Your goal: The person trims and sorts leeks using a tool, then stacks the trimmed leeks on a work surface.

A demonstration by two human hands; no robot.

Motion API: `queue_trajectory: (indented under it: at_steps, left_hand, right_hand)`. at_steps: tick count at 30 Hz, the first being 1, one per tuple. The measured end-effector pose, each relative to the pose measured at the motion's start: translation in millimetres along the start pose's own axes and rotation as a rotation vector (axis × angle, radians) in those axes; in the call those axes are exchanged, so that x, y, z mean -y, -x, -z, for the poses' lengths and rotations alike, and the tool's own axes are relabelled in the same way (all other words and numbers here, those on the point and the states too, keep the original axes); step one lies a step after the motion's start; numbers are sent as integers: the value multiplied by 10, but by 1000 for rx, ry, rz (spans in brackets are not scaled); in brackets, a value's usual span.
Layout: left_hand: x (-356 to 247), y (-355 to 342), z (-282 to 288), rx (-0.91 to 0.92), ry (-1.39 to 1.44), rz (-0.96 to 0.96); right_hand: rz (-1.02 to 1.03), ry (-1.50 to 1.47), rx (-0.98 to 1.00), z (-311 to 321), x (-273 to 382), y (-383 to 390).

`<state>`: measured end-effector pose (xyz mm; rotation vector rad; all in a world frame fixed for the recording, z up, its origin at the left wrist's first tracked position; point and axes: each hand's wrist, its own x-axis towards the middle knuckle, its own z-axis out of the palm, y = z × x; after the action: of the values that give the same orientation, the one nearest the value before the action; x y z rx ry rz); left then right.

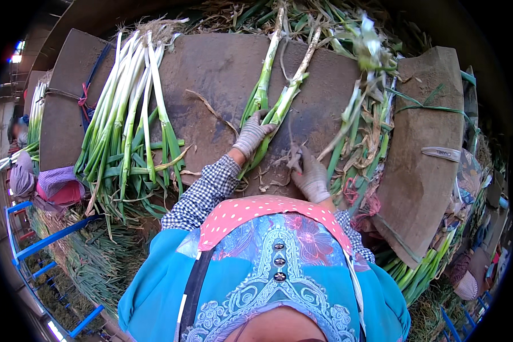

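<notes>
My left hand [252, 134], in a grey knitted glove, grips the green part of two long green onions [279, 102] that lie on a brown padded work surface [222, 74], roots pointing away from me. My right hand [312, 178], also gloved, rests on the surface just right of them and pinches a strip of dry peeled skin [293, 155]. Scraps of dry peel lie between both hands.
A row of cleaned green onions [128, 114] lies at the left of the surface. A heap of uncleaned onions and leaves [362, 114] lies at the right. Brown cushions [424, 148] flank the surface. Another person [23, 171] sits at the far left beside blue metal frames [51, 239].
</notes>
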<state>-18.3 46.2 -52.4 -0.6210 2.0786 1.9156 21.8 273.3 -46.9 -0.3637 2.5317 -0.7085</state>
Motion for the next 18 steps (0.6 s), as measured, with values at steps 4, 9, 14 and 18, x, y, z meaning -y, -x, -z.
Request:
queue_trajectory:
  at_steps: [4, 9, 14, 18]
  left_hand:
    - [-63, 24, 25, -13, -83, -71]
    - [-103, 80, 41, -55, -214, -145]
    - [-153, 119, 68, -25, -162, -121]
    - [-33, 87, 106, 30, -56, -155]
  right_hand:
    - [84, 101, 138, -6, 92, 117]
    - [76, 89, 102, 46, 100, 20]
    - [-8, 120, -18, 191, 103, -431]
    - [-28, 161, -130, 392, 84, -1087]
